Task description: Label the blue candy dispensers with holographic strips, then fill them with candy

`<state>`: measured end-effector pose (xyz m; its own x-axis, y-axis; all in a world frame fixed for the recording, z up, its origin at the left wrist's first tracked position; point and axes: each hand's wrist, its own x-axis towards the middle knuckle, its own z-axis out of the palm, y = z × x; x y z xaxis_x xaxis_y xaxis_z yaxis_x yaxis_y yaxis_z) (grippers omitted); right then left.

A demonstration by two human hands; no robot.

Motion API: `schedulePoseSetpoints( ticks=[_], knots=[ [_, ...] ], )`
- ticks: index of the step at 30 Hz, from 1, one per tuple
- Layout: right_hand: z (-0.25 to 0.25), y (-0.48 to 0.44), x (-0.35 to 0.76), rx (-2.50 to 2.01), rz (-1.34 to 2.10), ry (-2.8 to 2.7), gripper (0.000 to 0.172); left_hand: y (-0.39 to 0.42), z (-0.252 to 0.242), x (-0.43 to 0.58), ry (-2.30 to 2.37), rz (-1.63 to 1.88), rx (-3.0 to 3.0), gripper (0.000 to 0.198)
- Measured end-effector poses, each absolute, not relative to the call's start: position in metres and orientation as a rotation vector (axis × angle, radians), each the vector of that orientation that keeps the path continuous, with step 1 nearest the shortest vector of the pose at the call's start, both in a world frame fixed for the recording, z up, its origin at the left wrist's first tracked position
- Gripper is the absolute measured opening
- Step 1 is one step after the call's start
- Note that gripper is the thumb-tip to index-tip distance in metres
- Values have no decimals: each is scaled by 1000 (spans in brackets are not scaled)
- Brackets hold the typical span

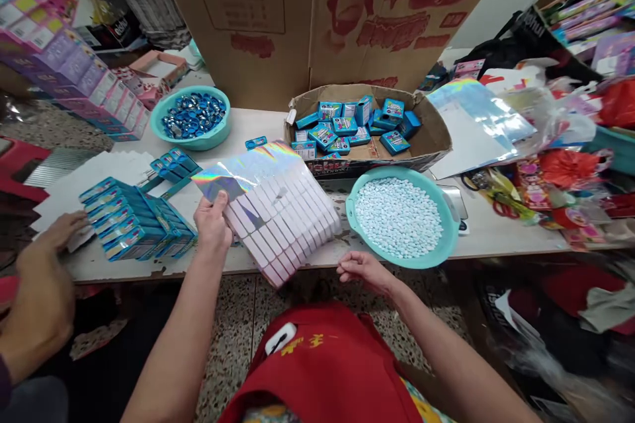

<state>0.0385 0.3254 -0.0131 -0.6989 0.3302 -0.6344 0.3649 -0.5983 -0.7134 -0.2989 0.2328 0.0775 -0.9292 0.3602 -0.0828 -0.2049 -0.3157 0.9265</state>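
Note:
My left hand grips the upper left edge of a shiny sticker sheet, thumb on top. Rows of narrow white rectangles cover the sheet, with a few gaps, and a rainbow-reflecting strip runs along its far side. My right hand hovers by the table's front edge, fingers curled together; whether anything is between them I cannot make out. Just beyond it stands a turquoise basin full of small pale-blue pellets. To the left of the sheet, small blue boxes stand in stacked rows.
A co-worker's hand rests at the left on white paper sheets. Behind are a bowl of blue pieces, a cardboard tray holding blue boxes, and a large carton. Scissors lie among packaging at right.

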Motion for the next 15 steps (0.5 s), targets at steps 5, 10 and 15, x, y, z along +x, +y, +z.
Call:
schedulePoseSetpoints(
  ticks=[5, 10, 15],
  knots=[
    [-1, 344, 37, 1257, -2283, 1871, 39, 220, 91, -285, 1576, 1982, 359, 29],
    [38, 362, 15, 1433, -2404, 2438, 76, 187, 100, -238, 1551, 1456, 512, 21],
    [73, 375, -21, 1163, -2707, 2204, 53, 154, 106, -214, 1644, 1446, 425, 22]
  ],
)
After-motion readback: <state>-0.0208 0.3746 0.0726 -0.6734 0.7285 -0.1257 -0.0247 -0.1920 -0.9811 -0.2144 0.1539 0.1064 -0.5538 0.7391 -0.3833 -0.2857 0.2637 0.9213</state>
